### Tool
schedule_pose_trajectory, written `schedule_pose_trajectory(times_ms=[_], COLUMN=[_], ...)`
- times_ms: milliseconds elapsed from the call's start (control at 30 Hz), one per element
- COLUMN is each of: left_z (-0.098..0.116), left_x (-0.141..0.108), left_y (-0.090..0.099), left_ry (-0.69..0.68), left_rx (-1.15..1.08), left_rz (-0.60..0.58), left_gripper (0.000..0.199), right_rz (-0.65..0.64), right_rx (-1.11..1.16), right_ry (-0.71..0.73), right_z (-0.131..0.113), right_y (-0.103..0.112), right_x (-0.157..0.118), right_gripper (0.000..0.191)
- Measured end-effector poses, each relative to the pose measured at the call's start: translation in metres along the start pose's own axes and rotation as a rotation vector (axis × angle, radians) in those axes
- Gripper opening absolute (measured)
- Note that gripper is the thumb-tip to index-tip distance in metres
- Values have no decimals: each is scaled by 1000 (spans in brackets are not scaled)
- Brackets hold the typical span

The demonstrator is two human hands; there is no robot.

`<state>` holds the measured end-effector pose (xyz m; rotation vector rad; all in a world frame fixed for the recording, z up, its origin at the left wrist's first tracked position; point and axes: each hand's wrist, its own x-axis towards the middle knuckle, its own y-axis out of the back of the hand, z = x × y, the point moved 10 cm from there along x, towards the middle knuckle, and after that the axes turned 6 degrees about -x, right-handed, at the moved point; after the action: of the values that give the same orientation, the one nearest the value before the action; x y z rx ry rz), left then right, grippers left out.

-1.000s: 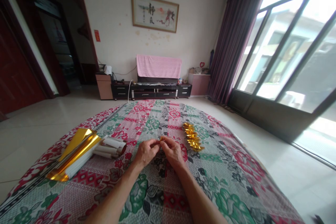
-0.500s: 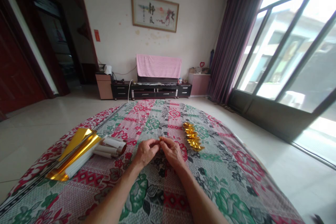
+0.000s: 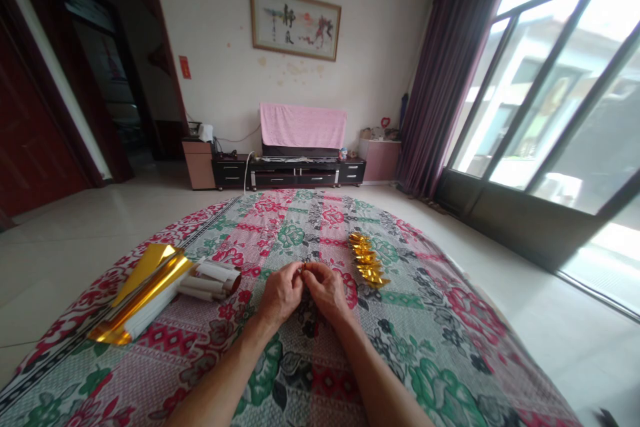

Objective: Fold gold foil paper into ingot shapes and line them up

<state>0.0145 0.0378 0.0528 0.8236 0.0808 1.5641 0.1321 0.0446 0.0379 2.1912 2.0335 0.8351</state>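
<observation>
My left hand (image 3: 281, 293) and my right hand (image 3: 326, 290) meet above the middle of the cloth, fingertips pinched together. Between them shows a sliver of a small piece of gold foil paper (image 3: 303, 269), mostly hidden by the fingers. To the right of my right hand lies a row of folded gold foil pieces (image 3: 367, 260), shiny and pointed at the ends. Off to the left are gold foil sheets (image 3: 155, 287), partly curled, and beside them several white paper rolls (image 3: 213, 280).
A round surface is covered by a patterned floral cloth (image 3: 290, 235). Beyond it stands a low black cabinet (image 3: 300, 177) with a pink cloth (image 3: 303, 125) draped over something on top. Tiled floor surrounds the covered surface; a window (image 3: 550, 100) is at the right.
My left fingers have curled inward and turned around the small piece. My right fingers have shifted slightly left. Everything else lies as before.
</observation>
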Motion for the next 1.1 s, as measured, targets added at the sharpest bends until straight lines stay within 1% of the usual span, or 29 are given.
schedule_pose_trajectory(times_ms=[100,233,367,500,600,667,767,867,967,1100], left_z=[1,1,-5,-7,-2,0,-1,-7,-13,-15], left_x=[0,0,1,2,3,2,2,2,3,5], left_y=[0,-3,-3,-1,-2,-3,-2,-1,1,3], left_ry=[-23,-62,-30,-17,-54,-68,-54,-11,29,49], left_rx=[32,142,188,148,97,100,109,61,15,3], left_rz=[-1,-24,-19,-19,-59,-89,-116,-128,-117,-114], left_gripper=[28,27,24,23,23,22,22,21,20,21], right_rz=[4,-19,-34,0,58,73,18,-24,-26,-17], right_rx=[-11,-14,-25,-64,-98,-79,9,68,95,121], right_ry=[-6,1,27,20,22,37,59,53,10,-26], right_z=[0,-1,-3,-1,0,1,2,5,9,11], right_y=[1,-1,-2,1,7,9,3,-1,0,2], right_x=[0,-1,-1,1,2,2,3,2,2,2], right_gripper=[20,21,22,24,24,24,24,22,22,23])
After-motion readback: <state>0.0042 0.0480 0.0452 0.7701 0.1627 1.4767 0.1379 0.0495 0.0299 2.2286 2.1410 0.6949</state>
